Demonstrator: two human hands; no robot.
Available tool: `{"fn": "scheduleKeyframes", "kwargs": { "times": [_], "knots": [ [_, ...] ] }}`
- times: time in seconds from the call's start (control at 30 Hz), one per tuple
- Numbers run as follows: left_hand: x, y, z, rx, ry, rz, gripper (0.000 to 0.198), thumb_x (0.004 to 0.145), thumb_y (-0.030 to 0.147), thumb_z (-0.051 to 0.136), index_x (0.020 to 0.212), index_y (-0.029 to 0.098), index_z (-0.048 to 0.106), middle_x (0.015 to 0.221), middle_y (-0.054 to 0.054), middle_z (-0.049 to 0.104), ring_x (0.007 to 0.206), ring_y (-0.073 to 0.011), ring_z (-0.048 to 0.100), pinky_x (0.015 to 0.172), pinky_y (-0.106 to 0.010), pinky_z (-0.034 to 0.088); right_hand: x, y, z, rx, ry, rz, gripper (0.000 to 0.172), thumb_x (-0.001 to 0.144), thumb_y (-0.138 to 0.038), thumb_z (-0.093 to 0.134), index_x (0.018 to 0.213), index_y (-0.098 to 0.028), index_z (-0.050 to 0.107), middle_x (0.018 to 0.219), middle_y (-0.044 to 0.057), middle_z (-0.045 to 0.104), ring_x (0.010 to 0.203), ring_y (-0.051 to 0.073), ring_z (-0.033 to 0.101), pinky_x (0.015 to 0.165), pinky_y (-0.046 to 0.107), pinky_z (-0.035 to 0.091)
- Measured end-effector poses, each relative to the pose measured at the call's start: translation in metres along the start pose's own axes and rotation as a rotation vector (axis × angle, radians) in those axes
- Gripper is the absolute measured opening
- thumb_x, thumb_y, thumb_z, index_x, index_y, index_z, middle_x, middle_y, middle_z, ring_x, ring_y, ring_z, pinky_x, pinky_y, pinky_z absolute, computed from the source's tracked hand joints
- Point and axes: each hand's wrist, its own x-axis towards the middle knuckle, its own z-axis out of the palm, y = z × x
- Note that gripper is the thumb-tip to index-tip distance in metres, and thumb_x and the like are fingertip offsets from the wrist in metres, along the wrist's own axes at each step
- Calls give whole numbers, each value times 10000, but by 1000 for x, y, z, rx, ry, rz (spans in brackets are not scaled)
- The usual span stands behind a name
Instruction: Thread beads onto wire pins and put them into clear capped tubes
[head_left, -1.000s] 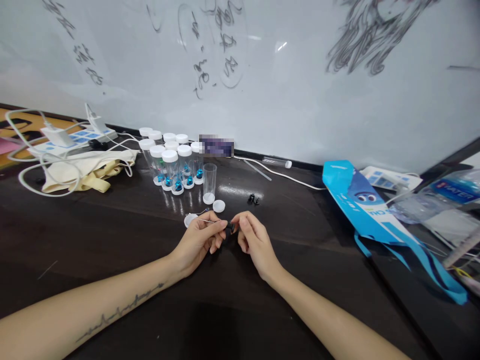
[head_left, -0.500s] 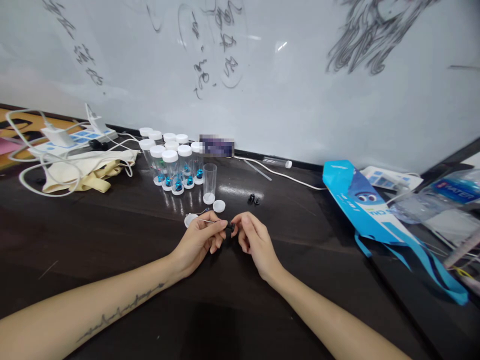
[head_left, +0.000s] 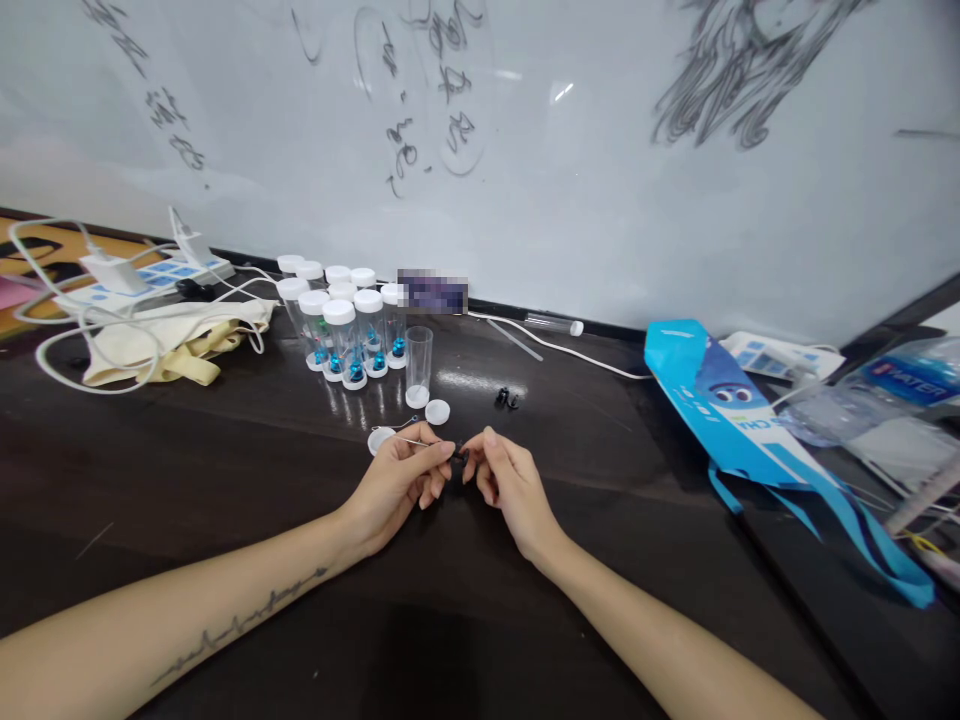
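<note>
My left hand (head_left: 405, 475) is closed, thumb and forefinger pinching a small black part (head_left: 460, 457) and a thin pale rod (head_left: 411, 441). My right hand (head_left: 514, 490) is curled, its fingertips at the right end of the black part. The part is mostly hidden, so its kind does not show. Just beyond my hands lie a white cap (head_left: 437, 412) and another white cap (head_left: 380, 440), partly behind my left hand. An uncapped clear tube (head_left: 419, 360) stands upright on its white base. Two or so small black pieces (head_left: 506, 399) lie farther right.
Several white-capped clear tubes (head_left: 355, 345) with blue items stand back left. Left of them are a cream cloth bag (head_left: 127, 345) and white cables. A capped tube (head_left: 551, 325) lies by the whiteboard (head_left: 562, 200). A blue bag (head_left: 697, 410) and a power strip (head_left: 784, 355) are right.
Less of the black part shows between my fingertips, and it seems slightly turned. My right fingertips have shifted a little; both arms are nearly still.
</note>
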Motion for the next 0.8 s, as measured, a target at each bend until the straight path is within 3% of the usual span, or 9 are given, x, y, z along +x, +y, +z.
{"fn": "scheduleKeyframes", "kwargs": {
  "times": [0.23,0.6,0.67,0.8],
  "knots": [
    [1,-1,0,-10,-18,2,237,808,249,709,713,168,508,588,33,626,414,-39,491,349,-107,331,0,1,0,-93,-58,22,493,972,-518,385,692,-156,567,550,-9,522,443,82,392,427,216,286],
    [2,0,-1,-13,-6,5,230,819,242,700,718,163,509,594,28,631,411,-33,477,350,-103,340,-2,1,-2,-44,-75,-13,178,883,-364,618,918,-211,534,769,-42,502,505,58,374,448,194,283],
    [1,0,-1,-6,-9,0,227,820,242,699,718,162,512,591,29,627,415,-35,480,348,-103,342,-2,0,-2,-19,-71,-21,175,893,-367,602,934,-210,536,791,-37,510,497,54,376,443,195,283],
    [0,0,0,-3,-12,-4,233,822,238,696,708,159,509,585,33,616,419,-34,481,347,-99,339,-1,-1,-1,-61,-77,-8,332,963,-446,457,780,-180,537,567,-60,413,442,69,329,429,214,259]
  ]
}}
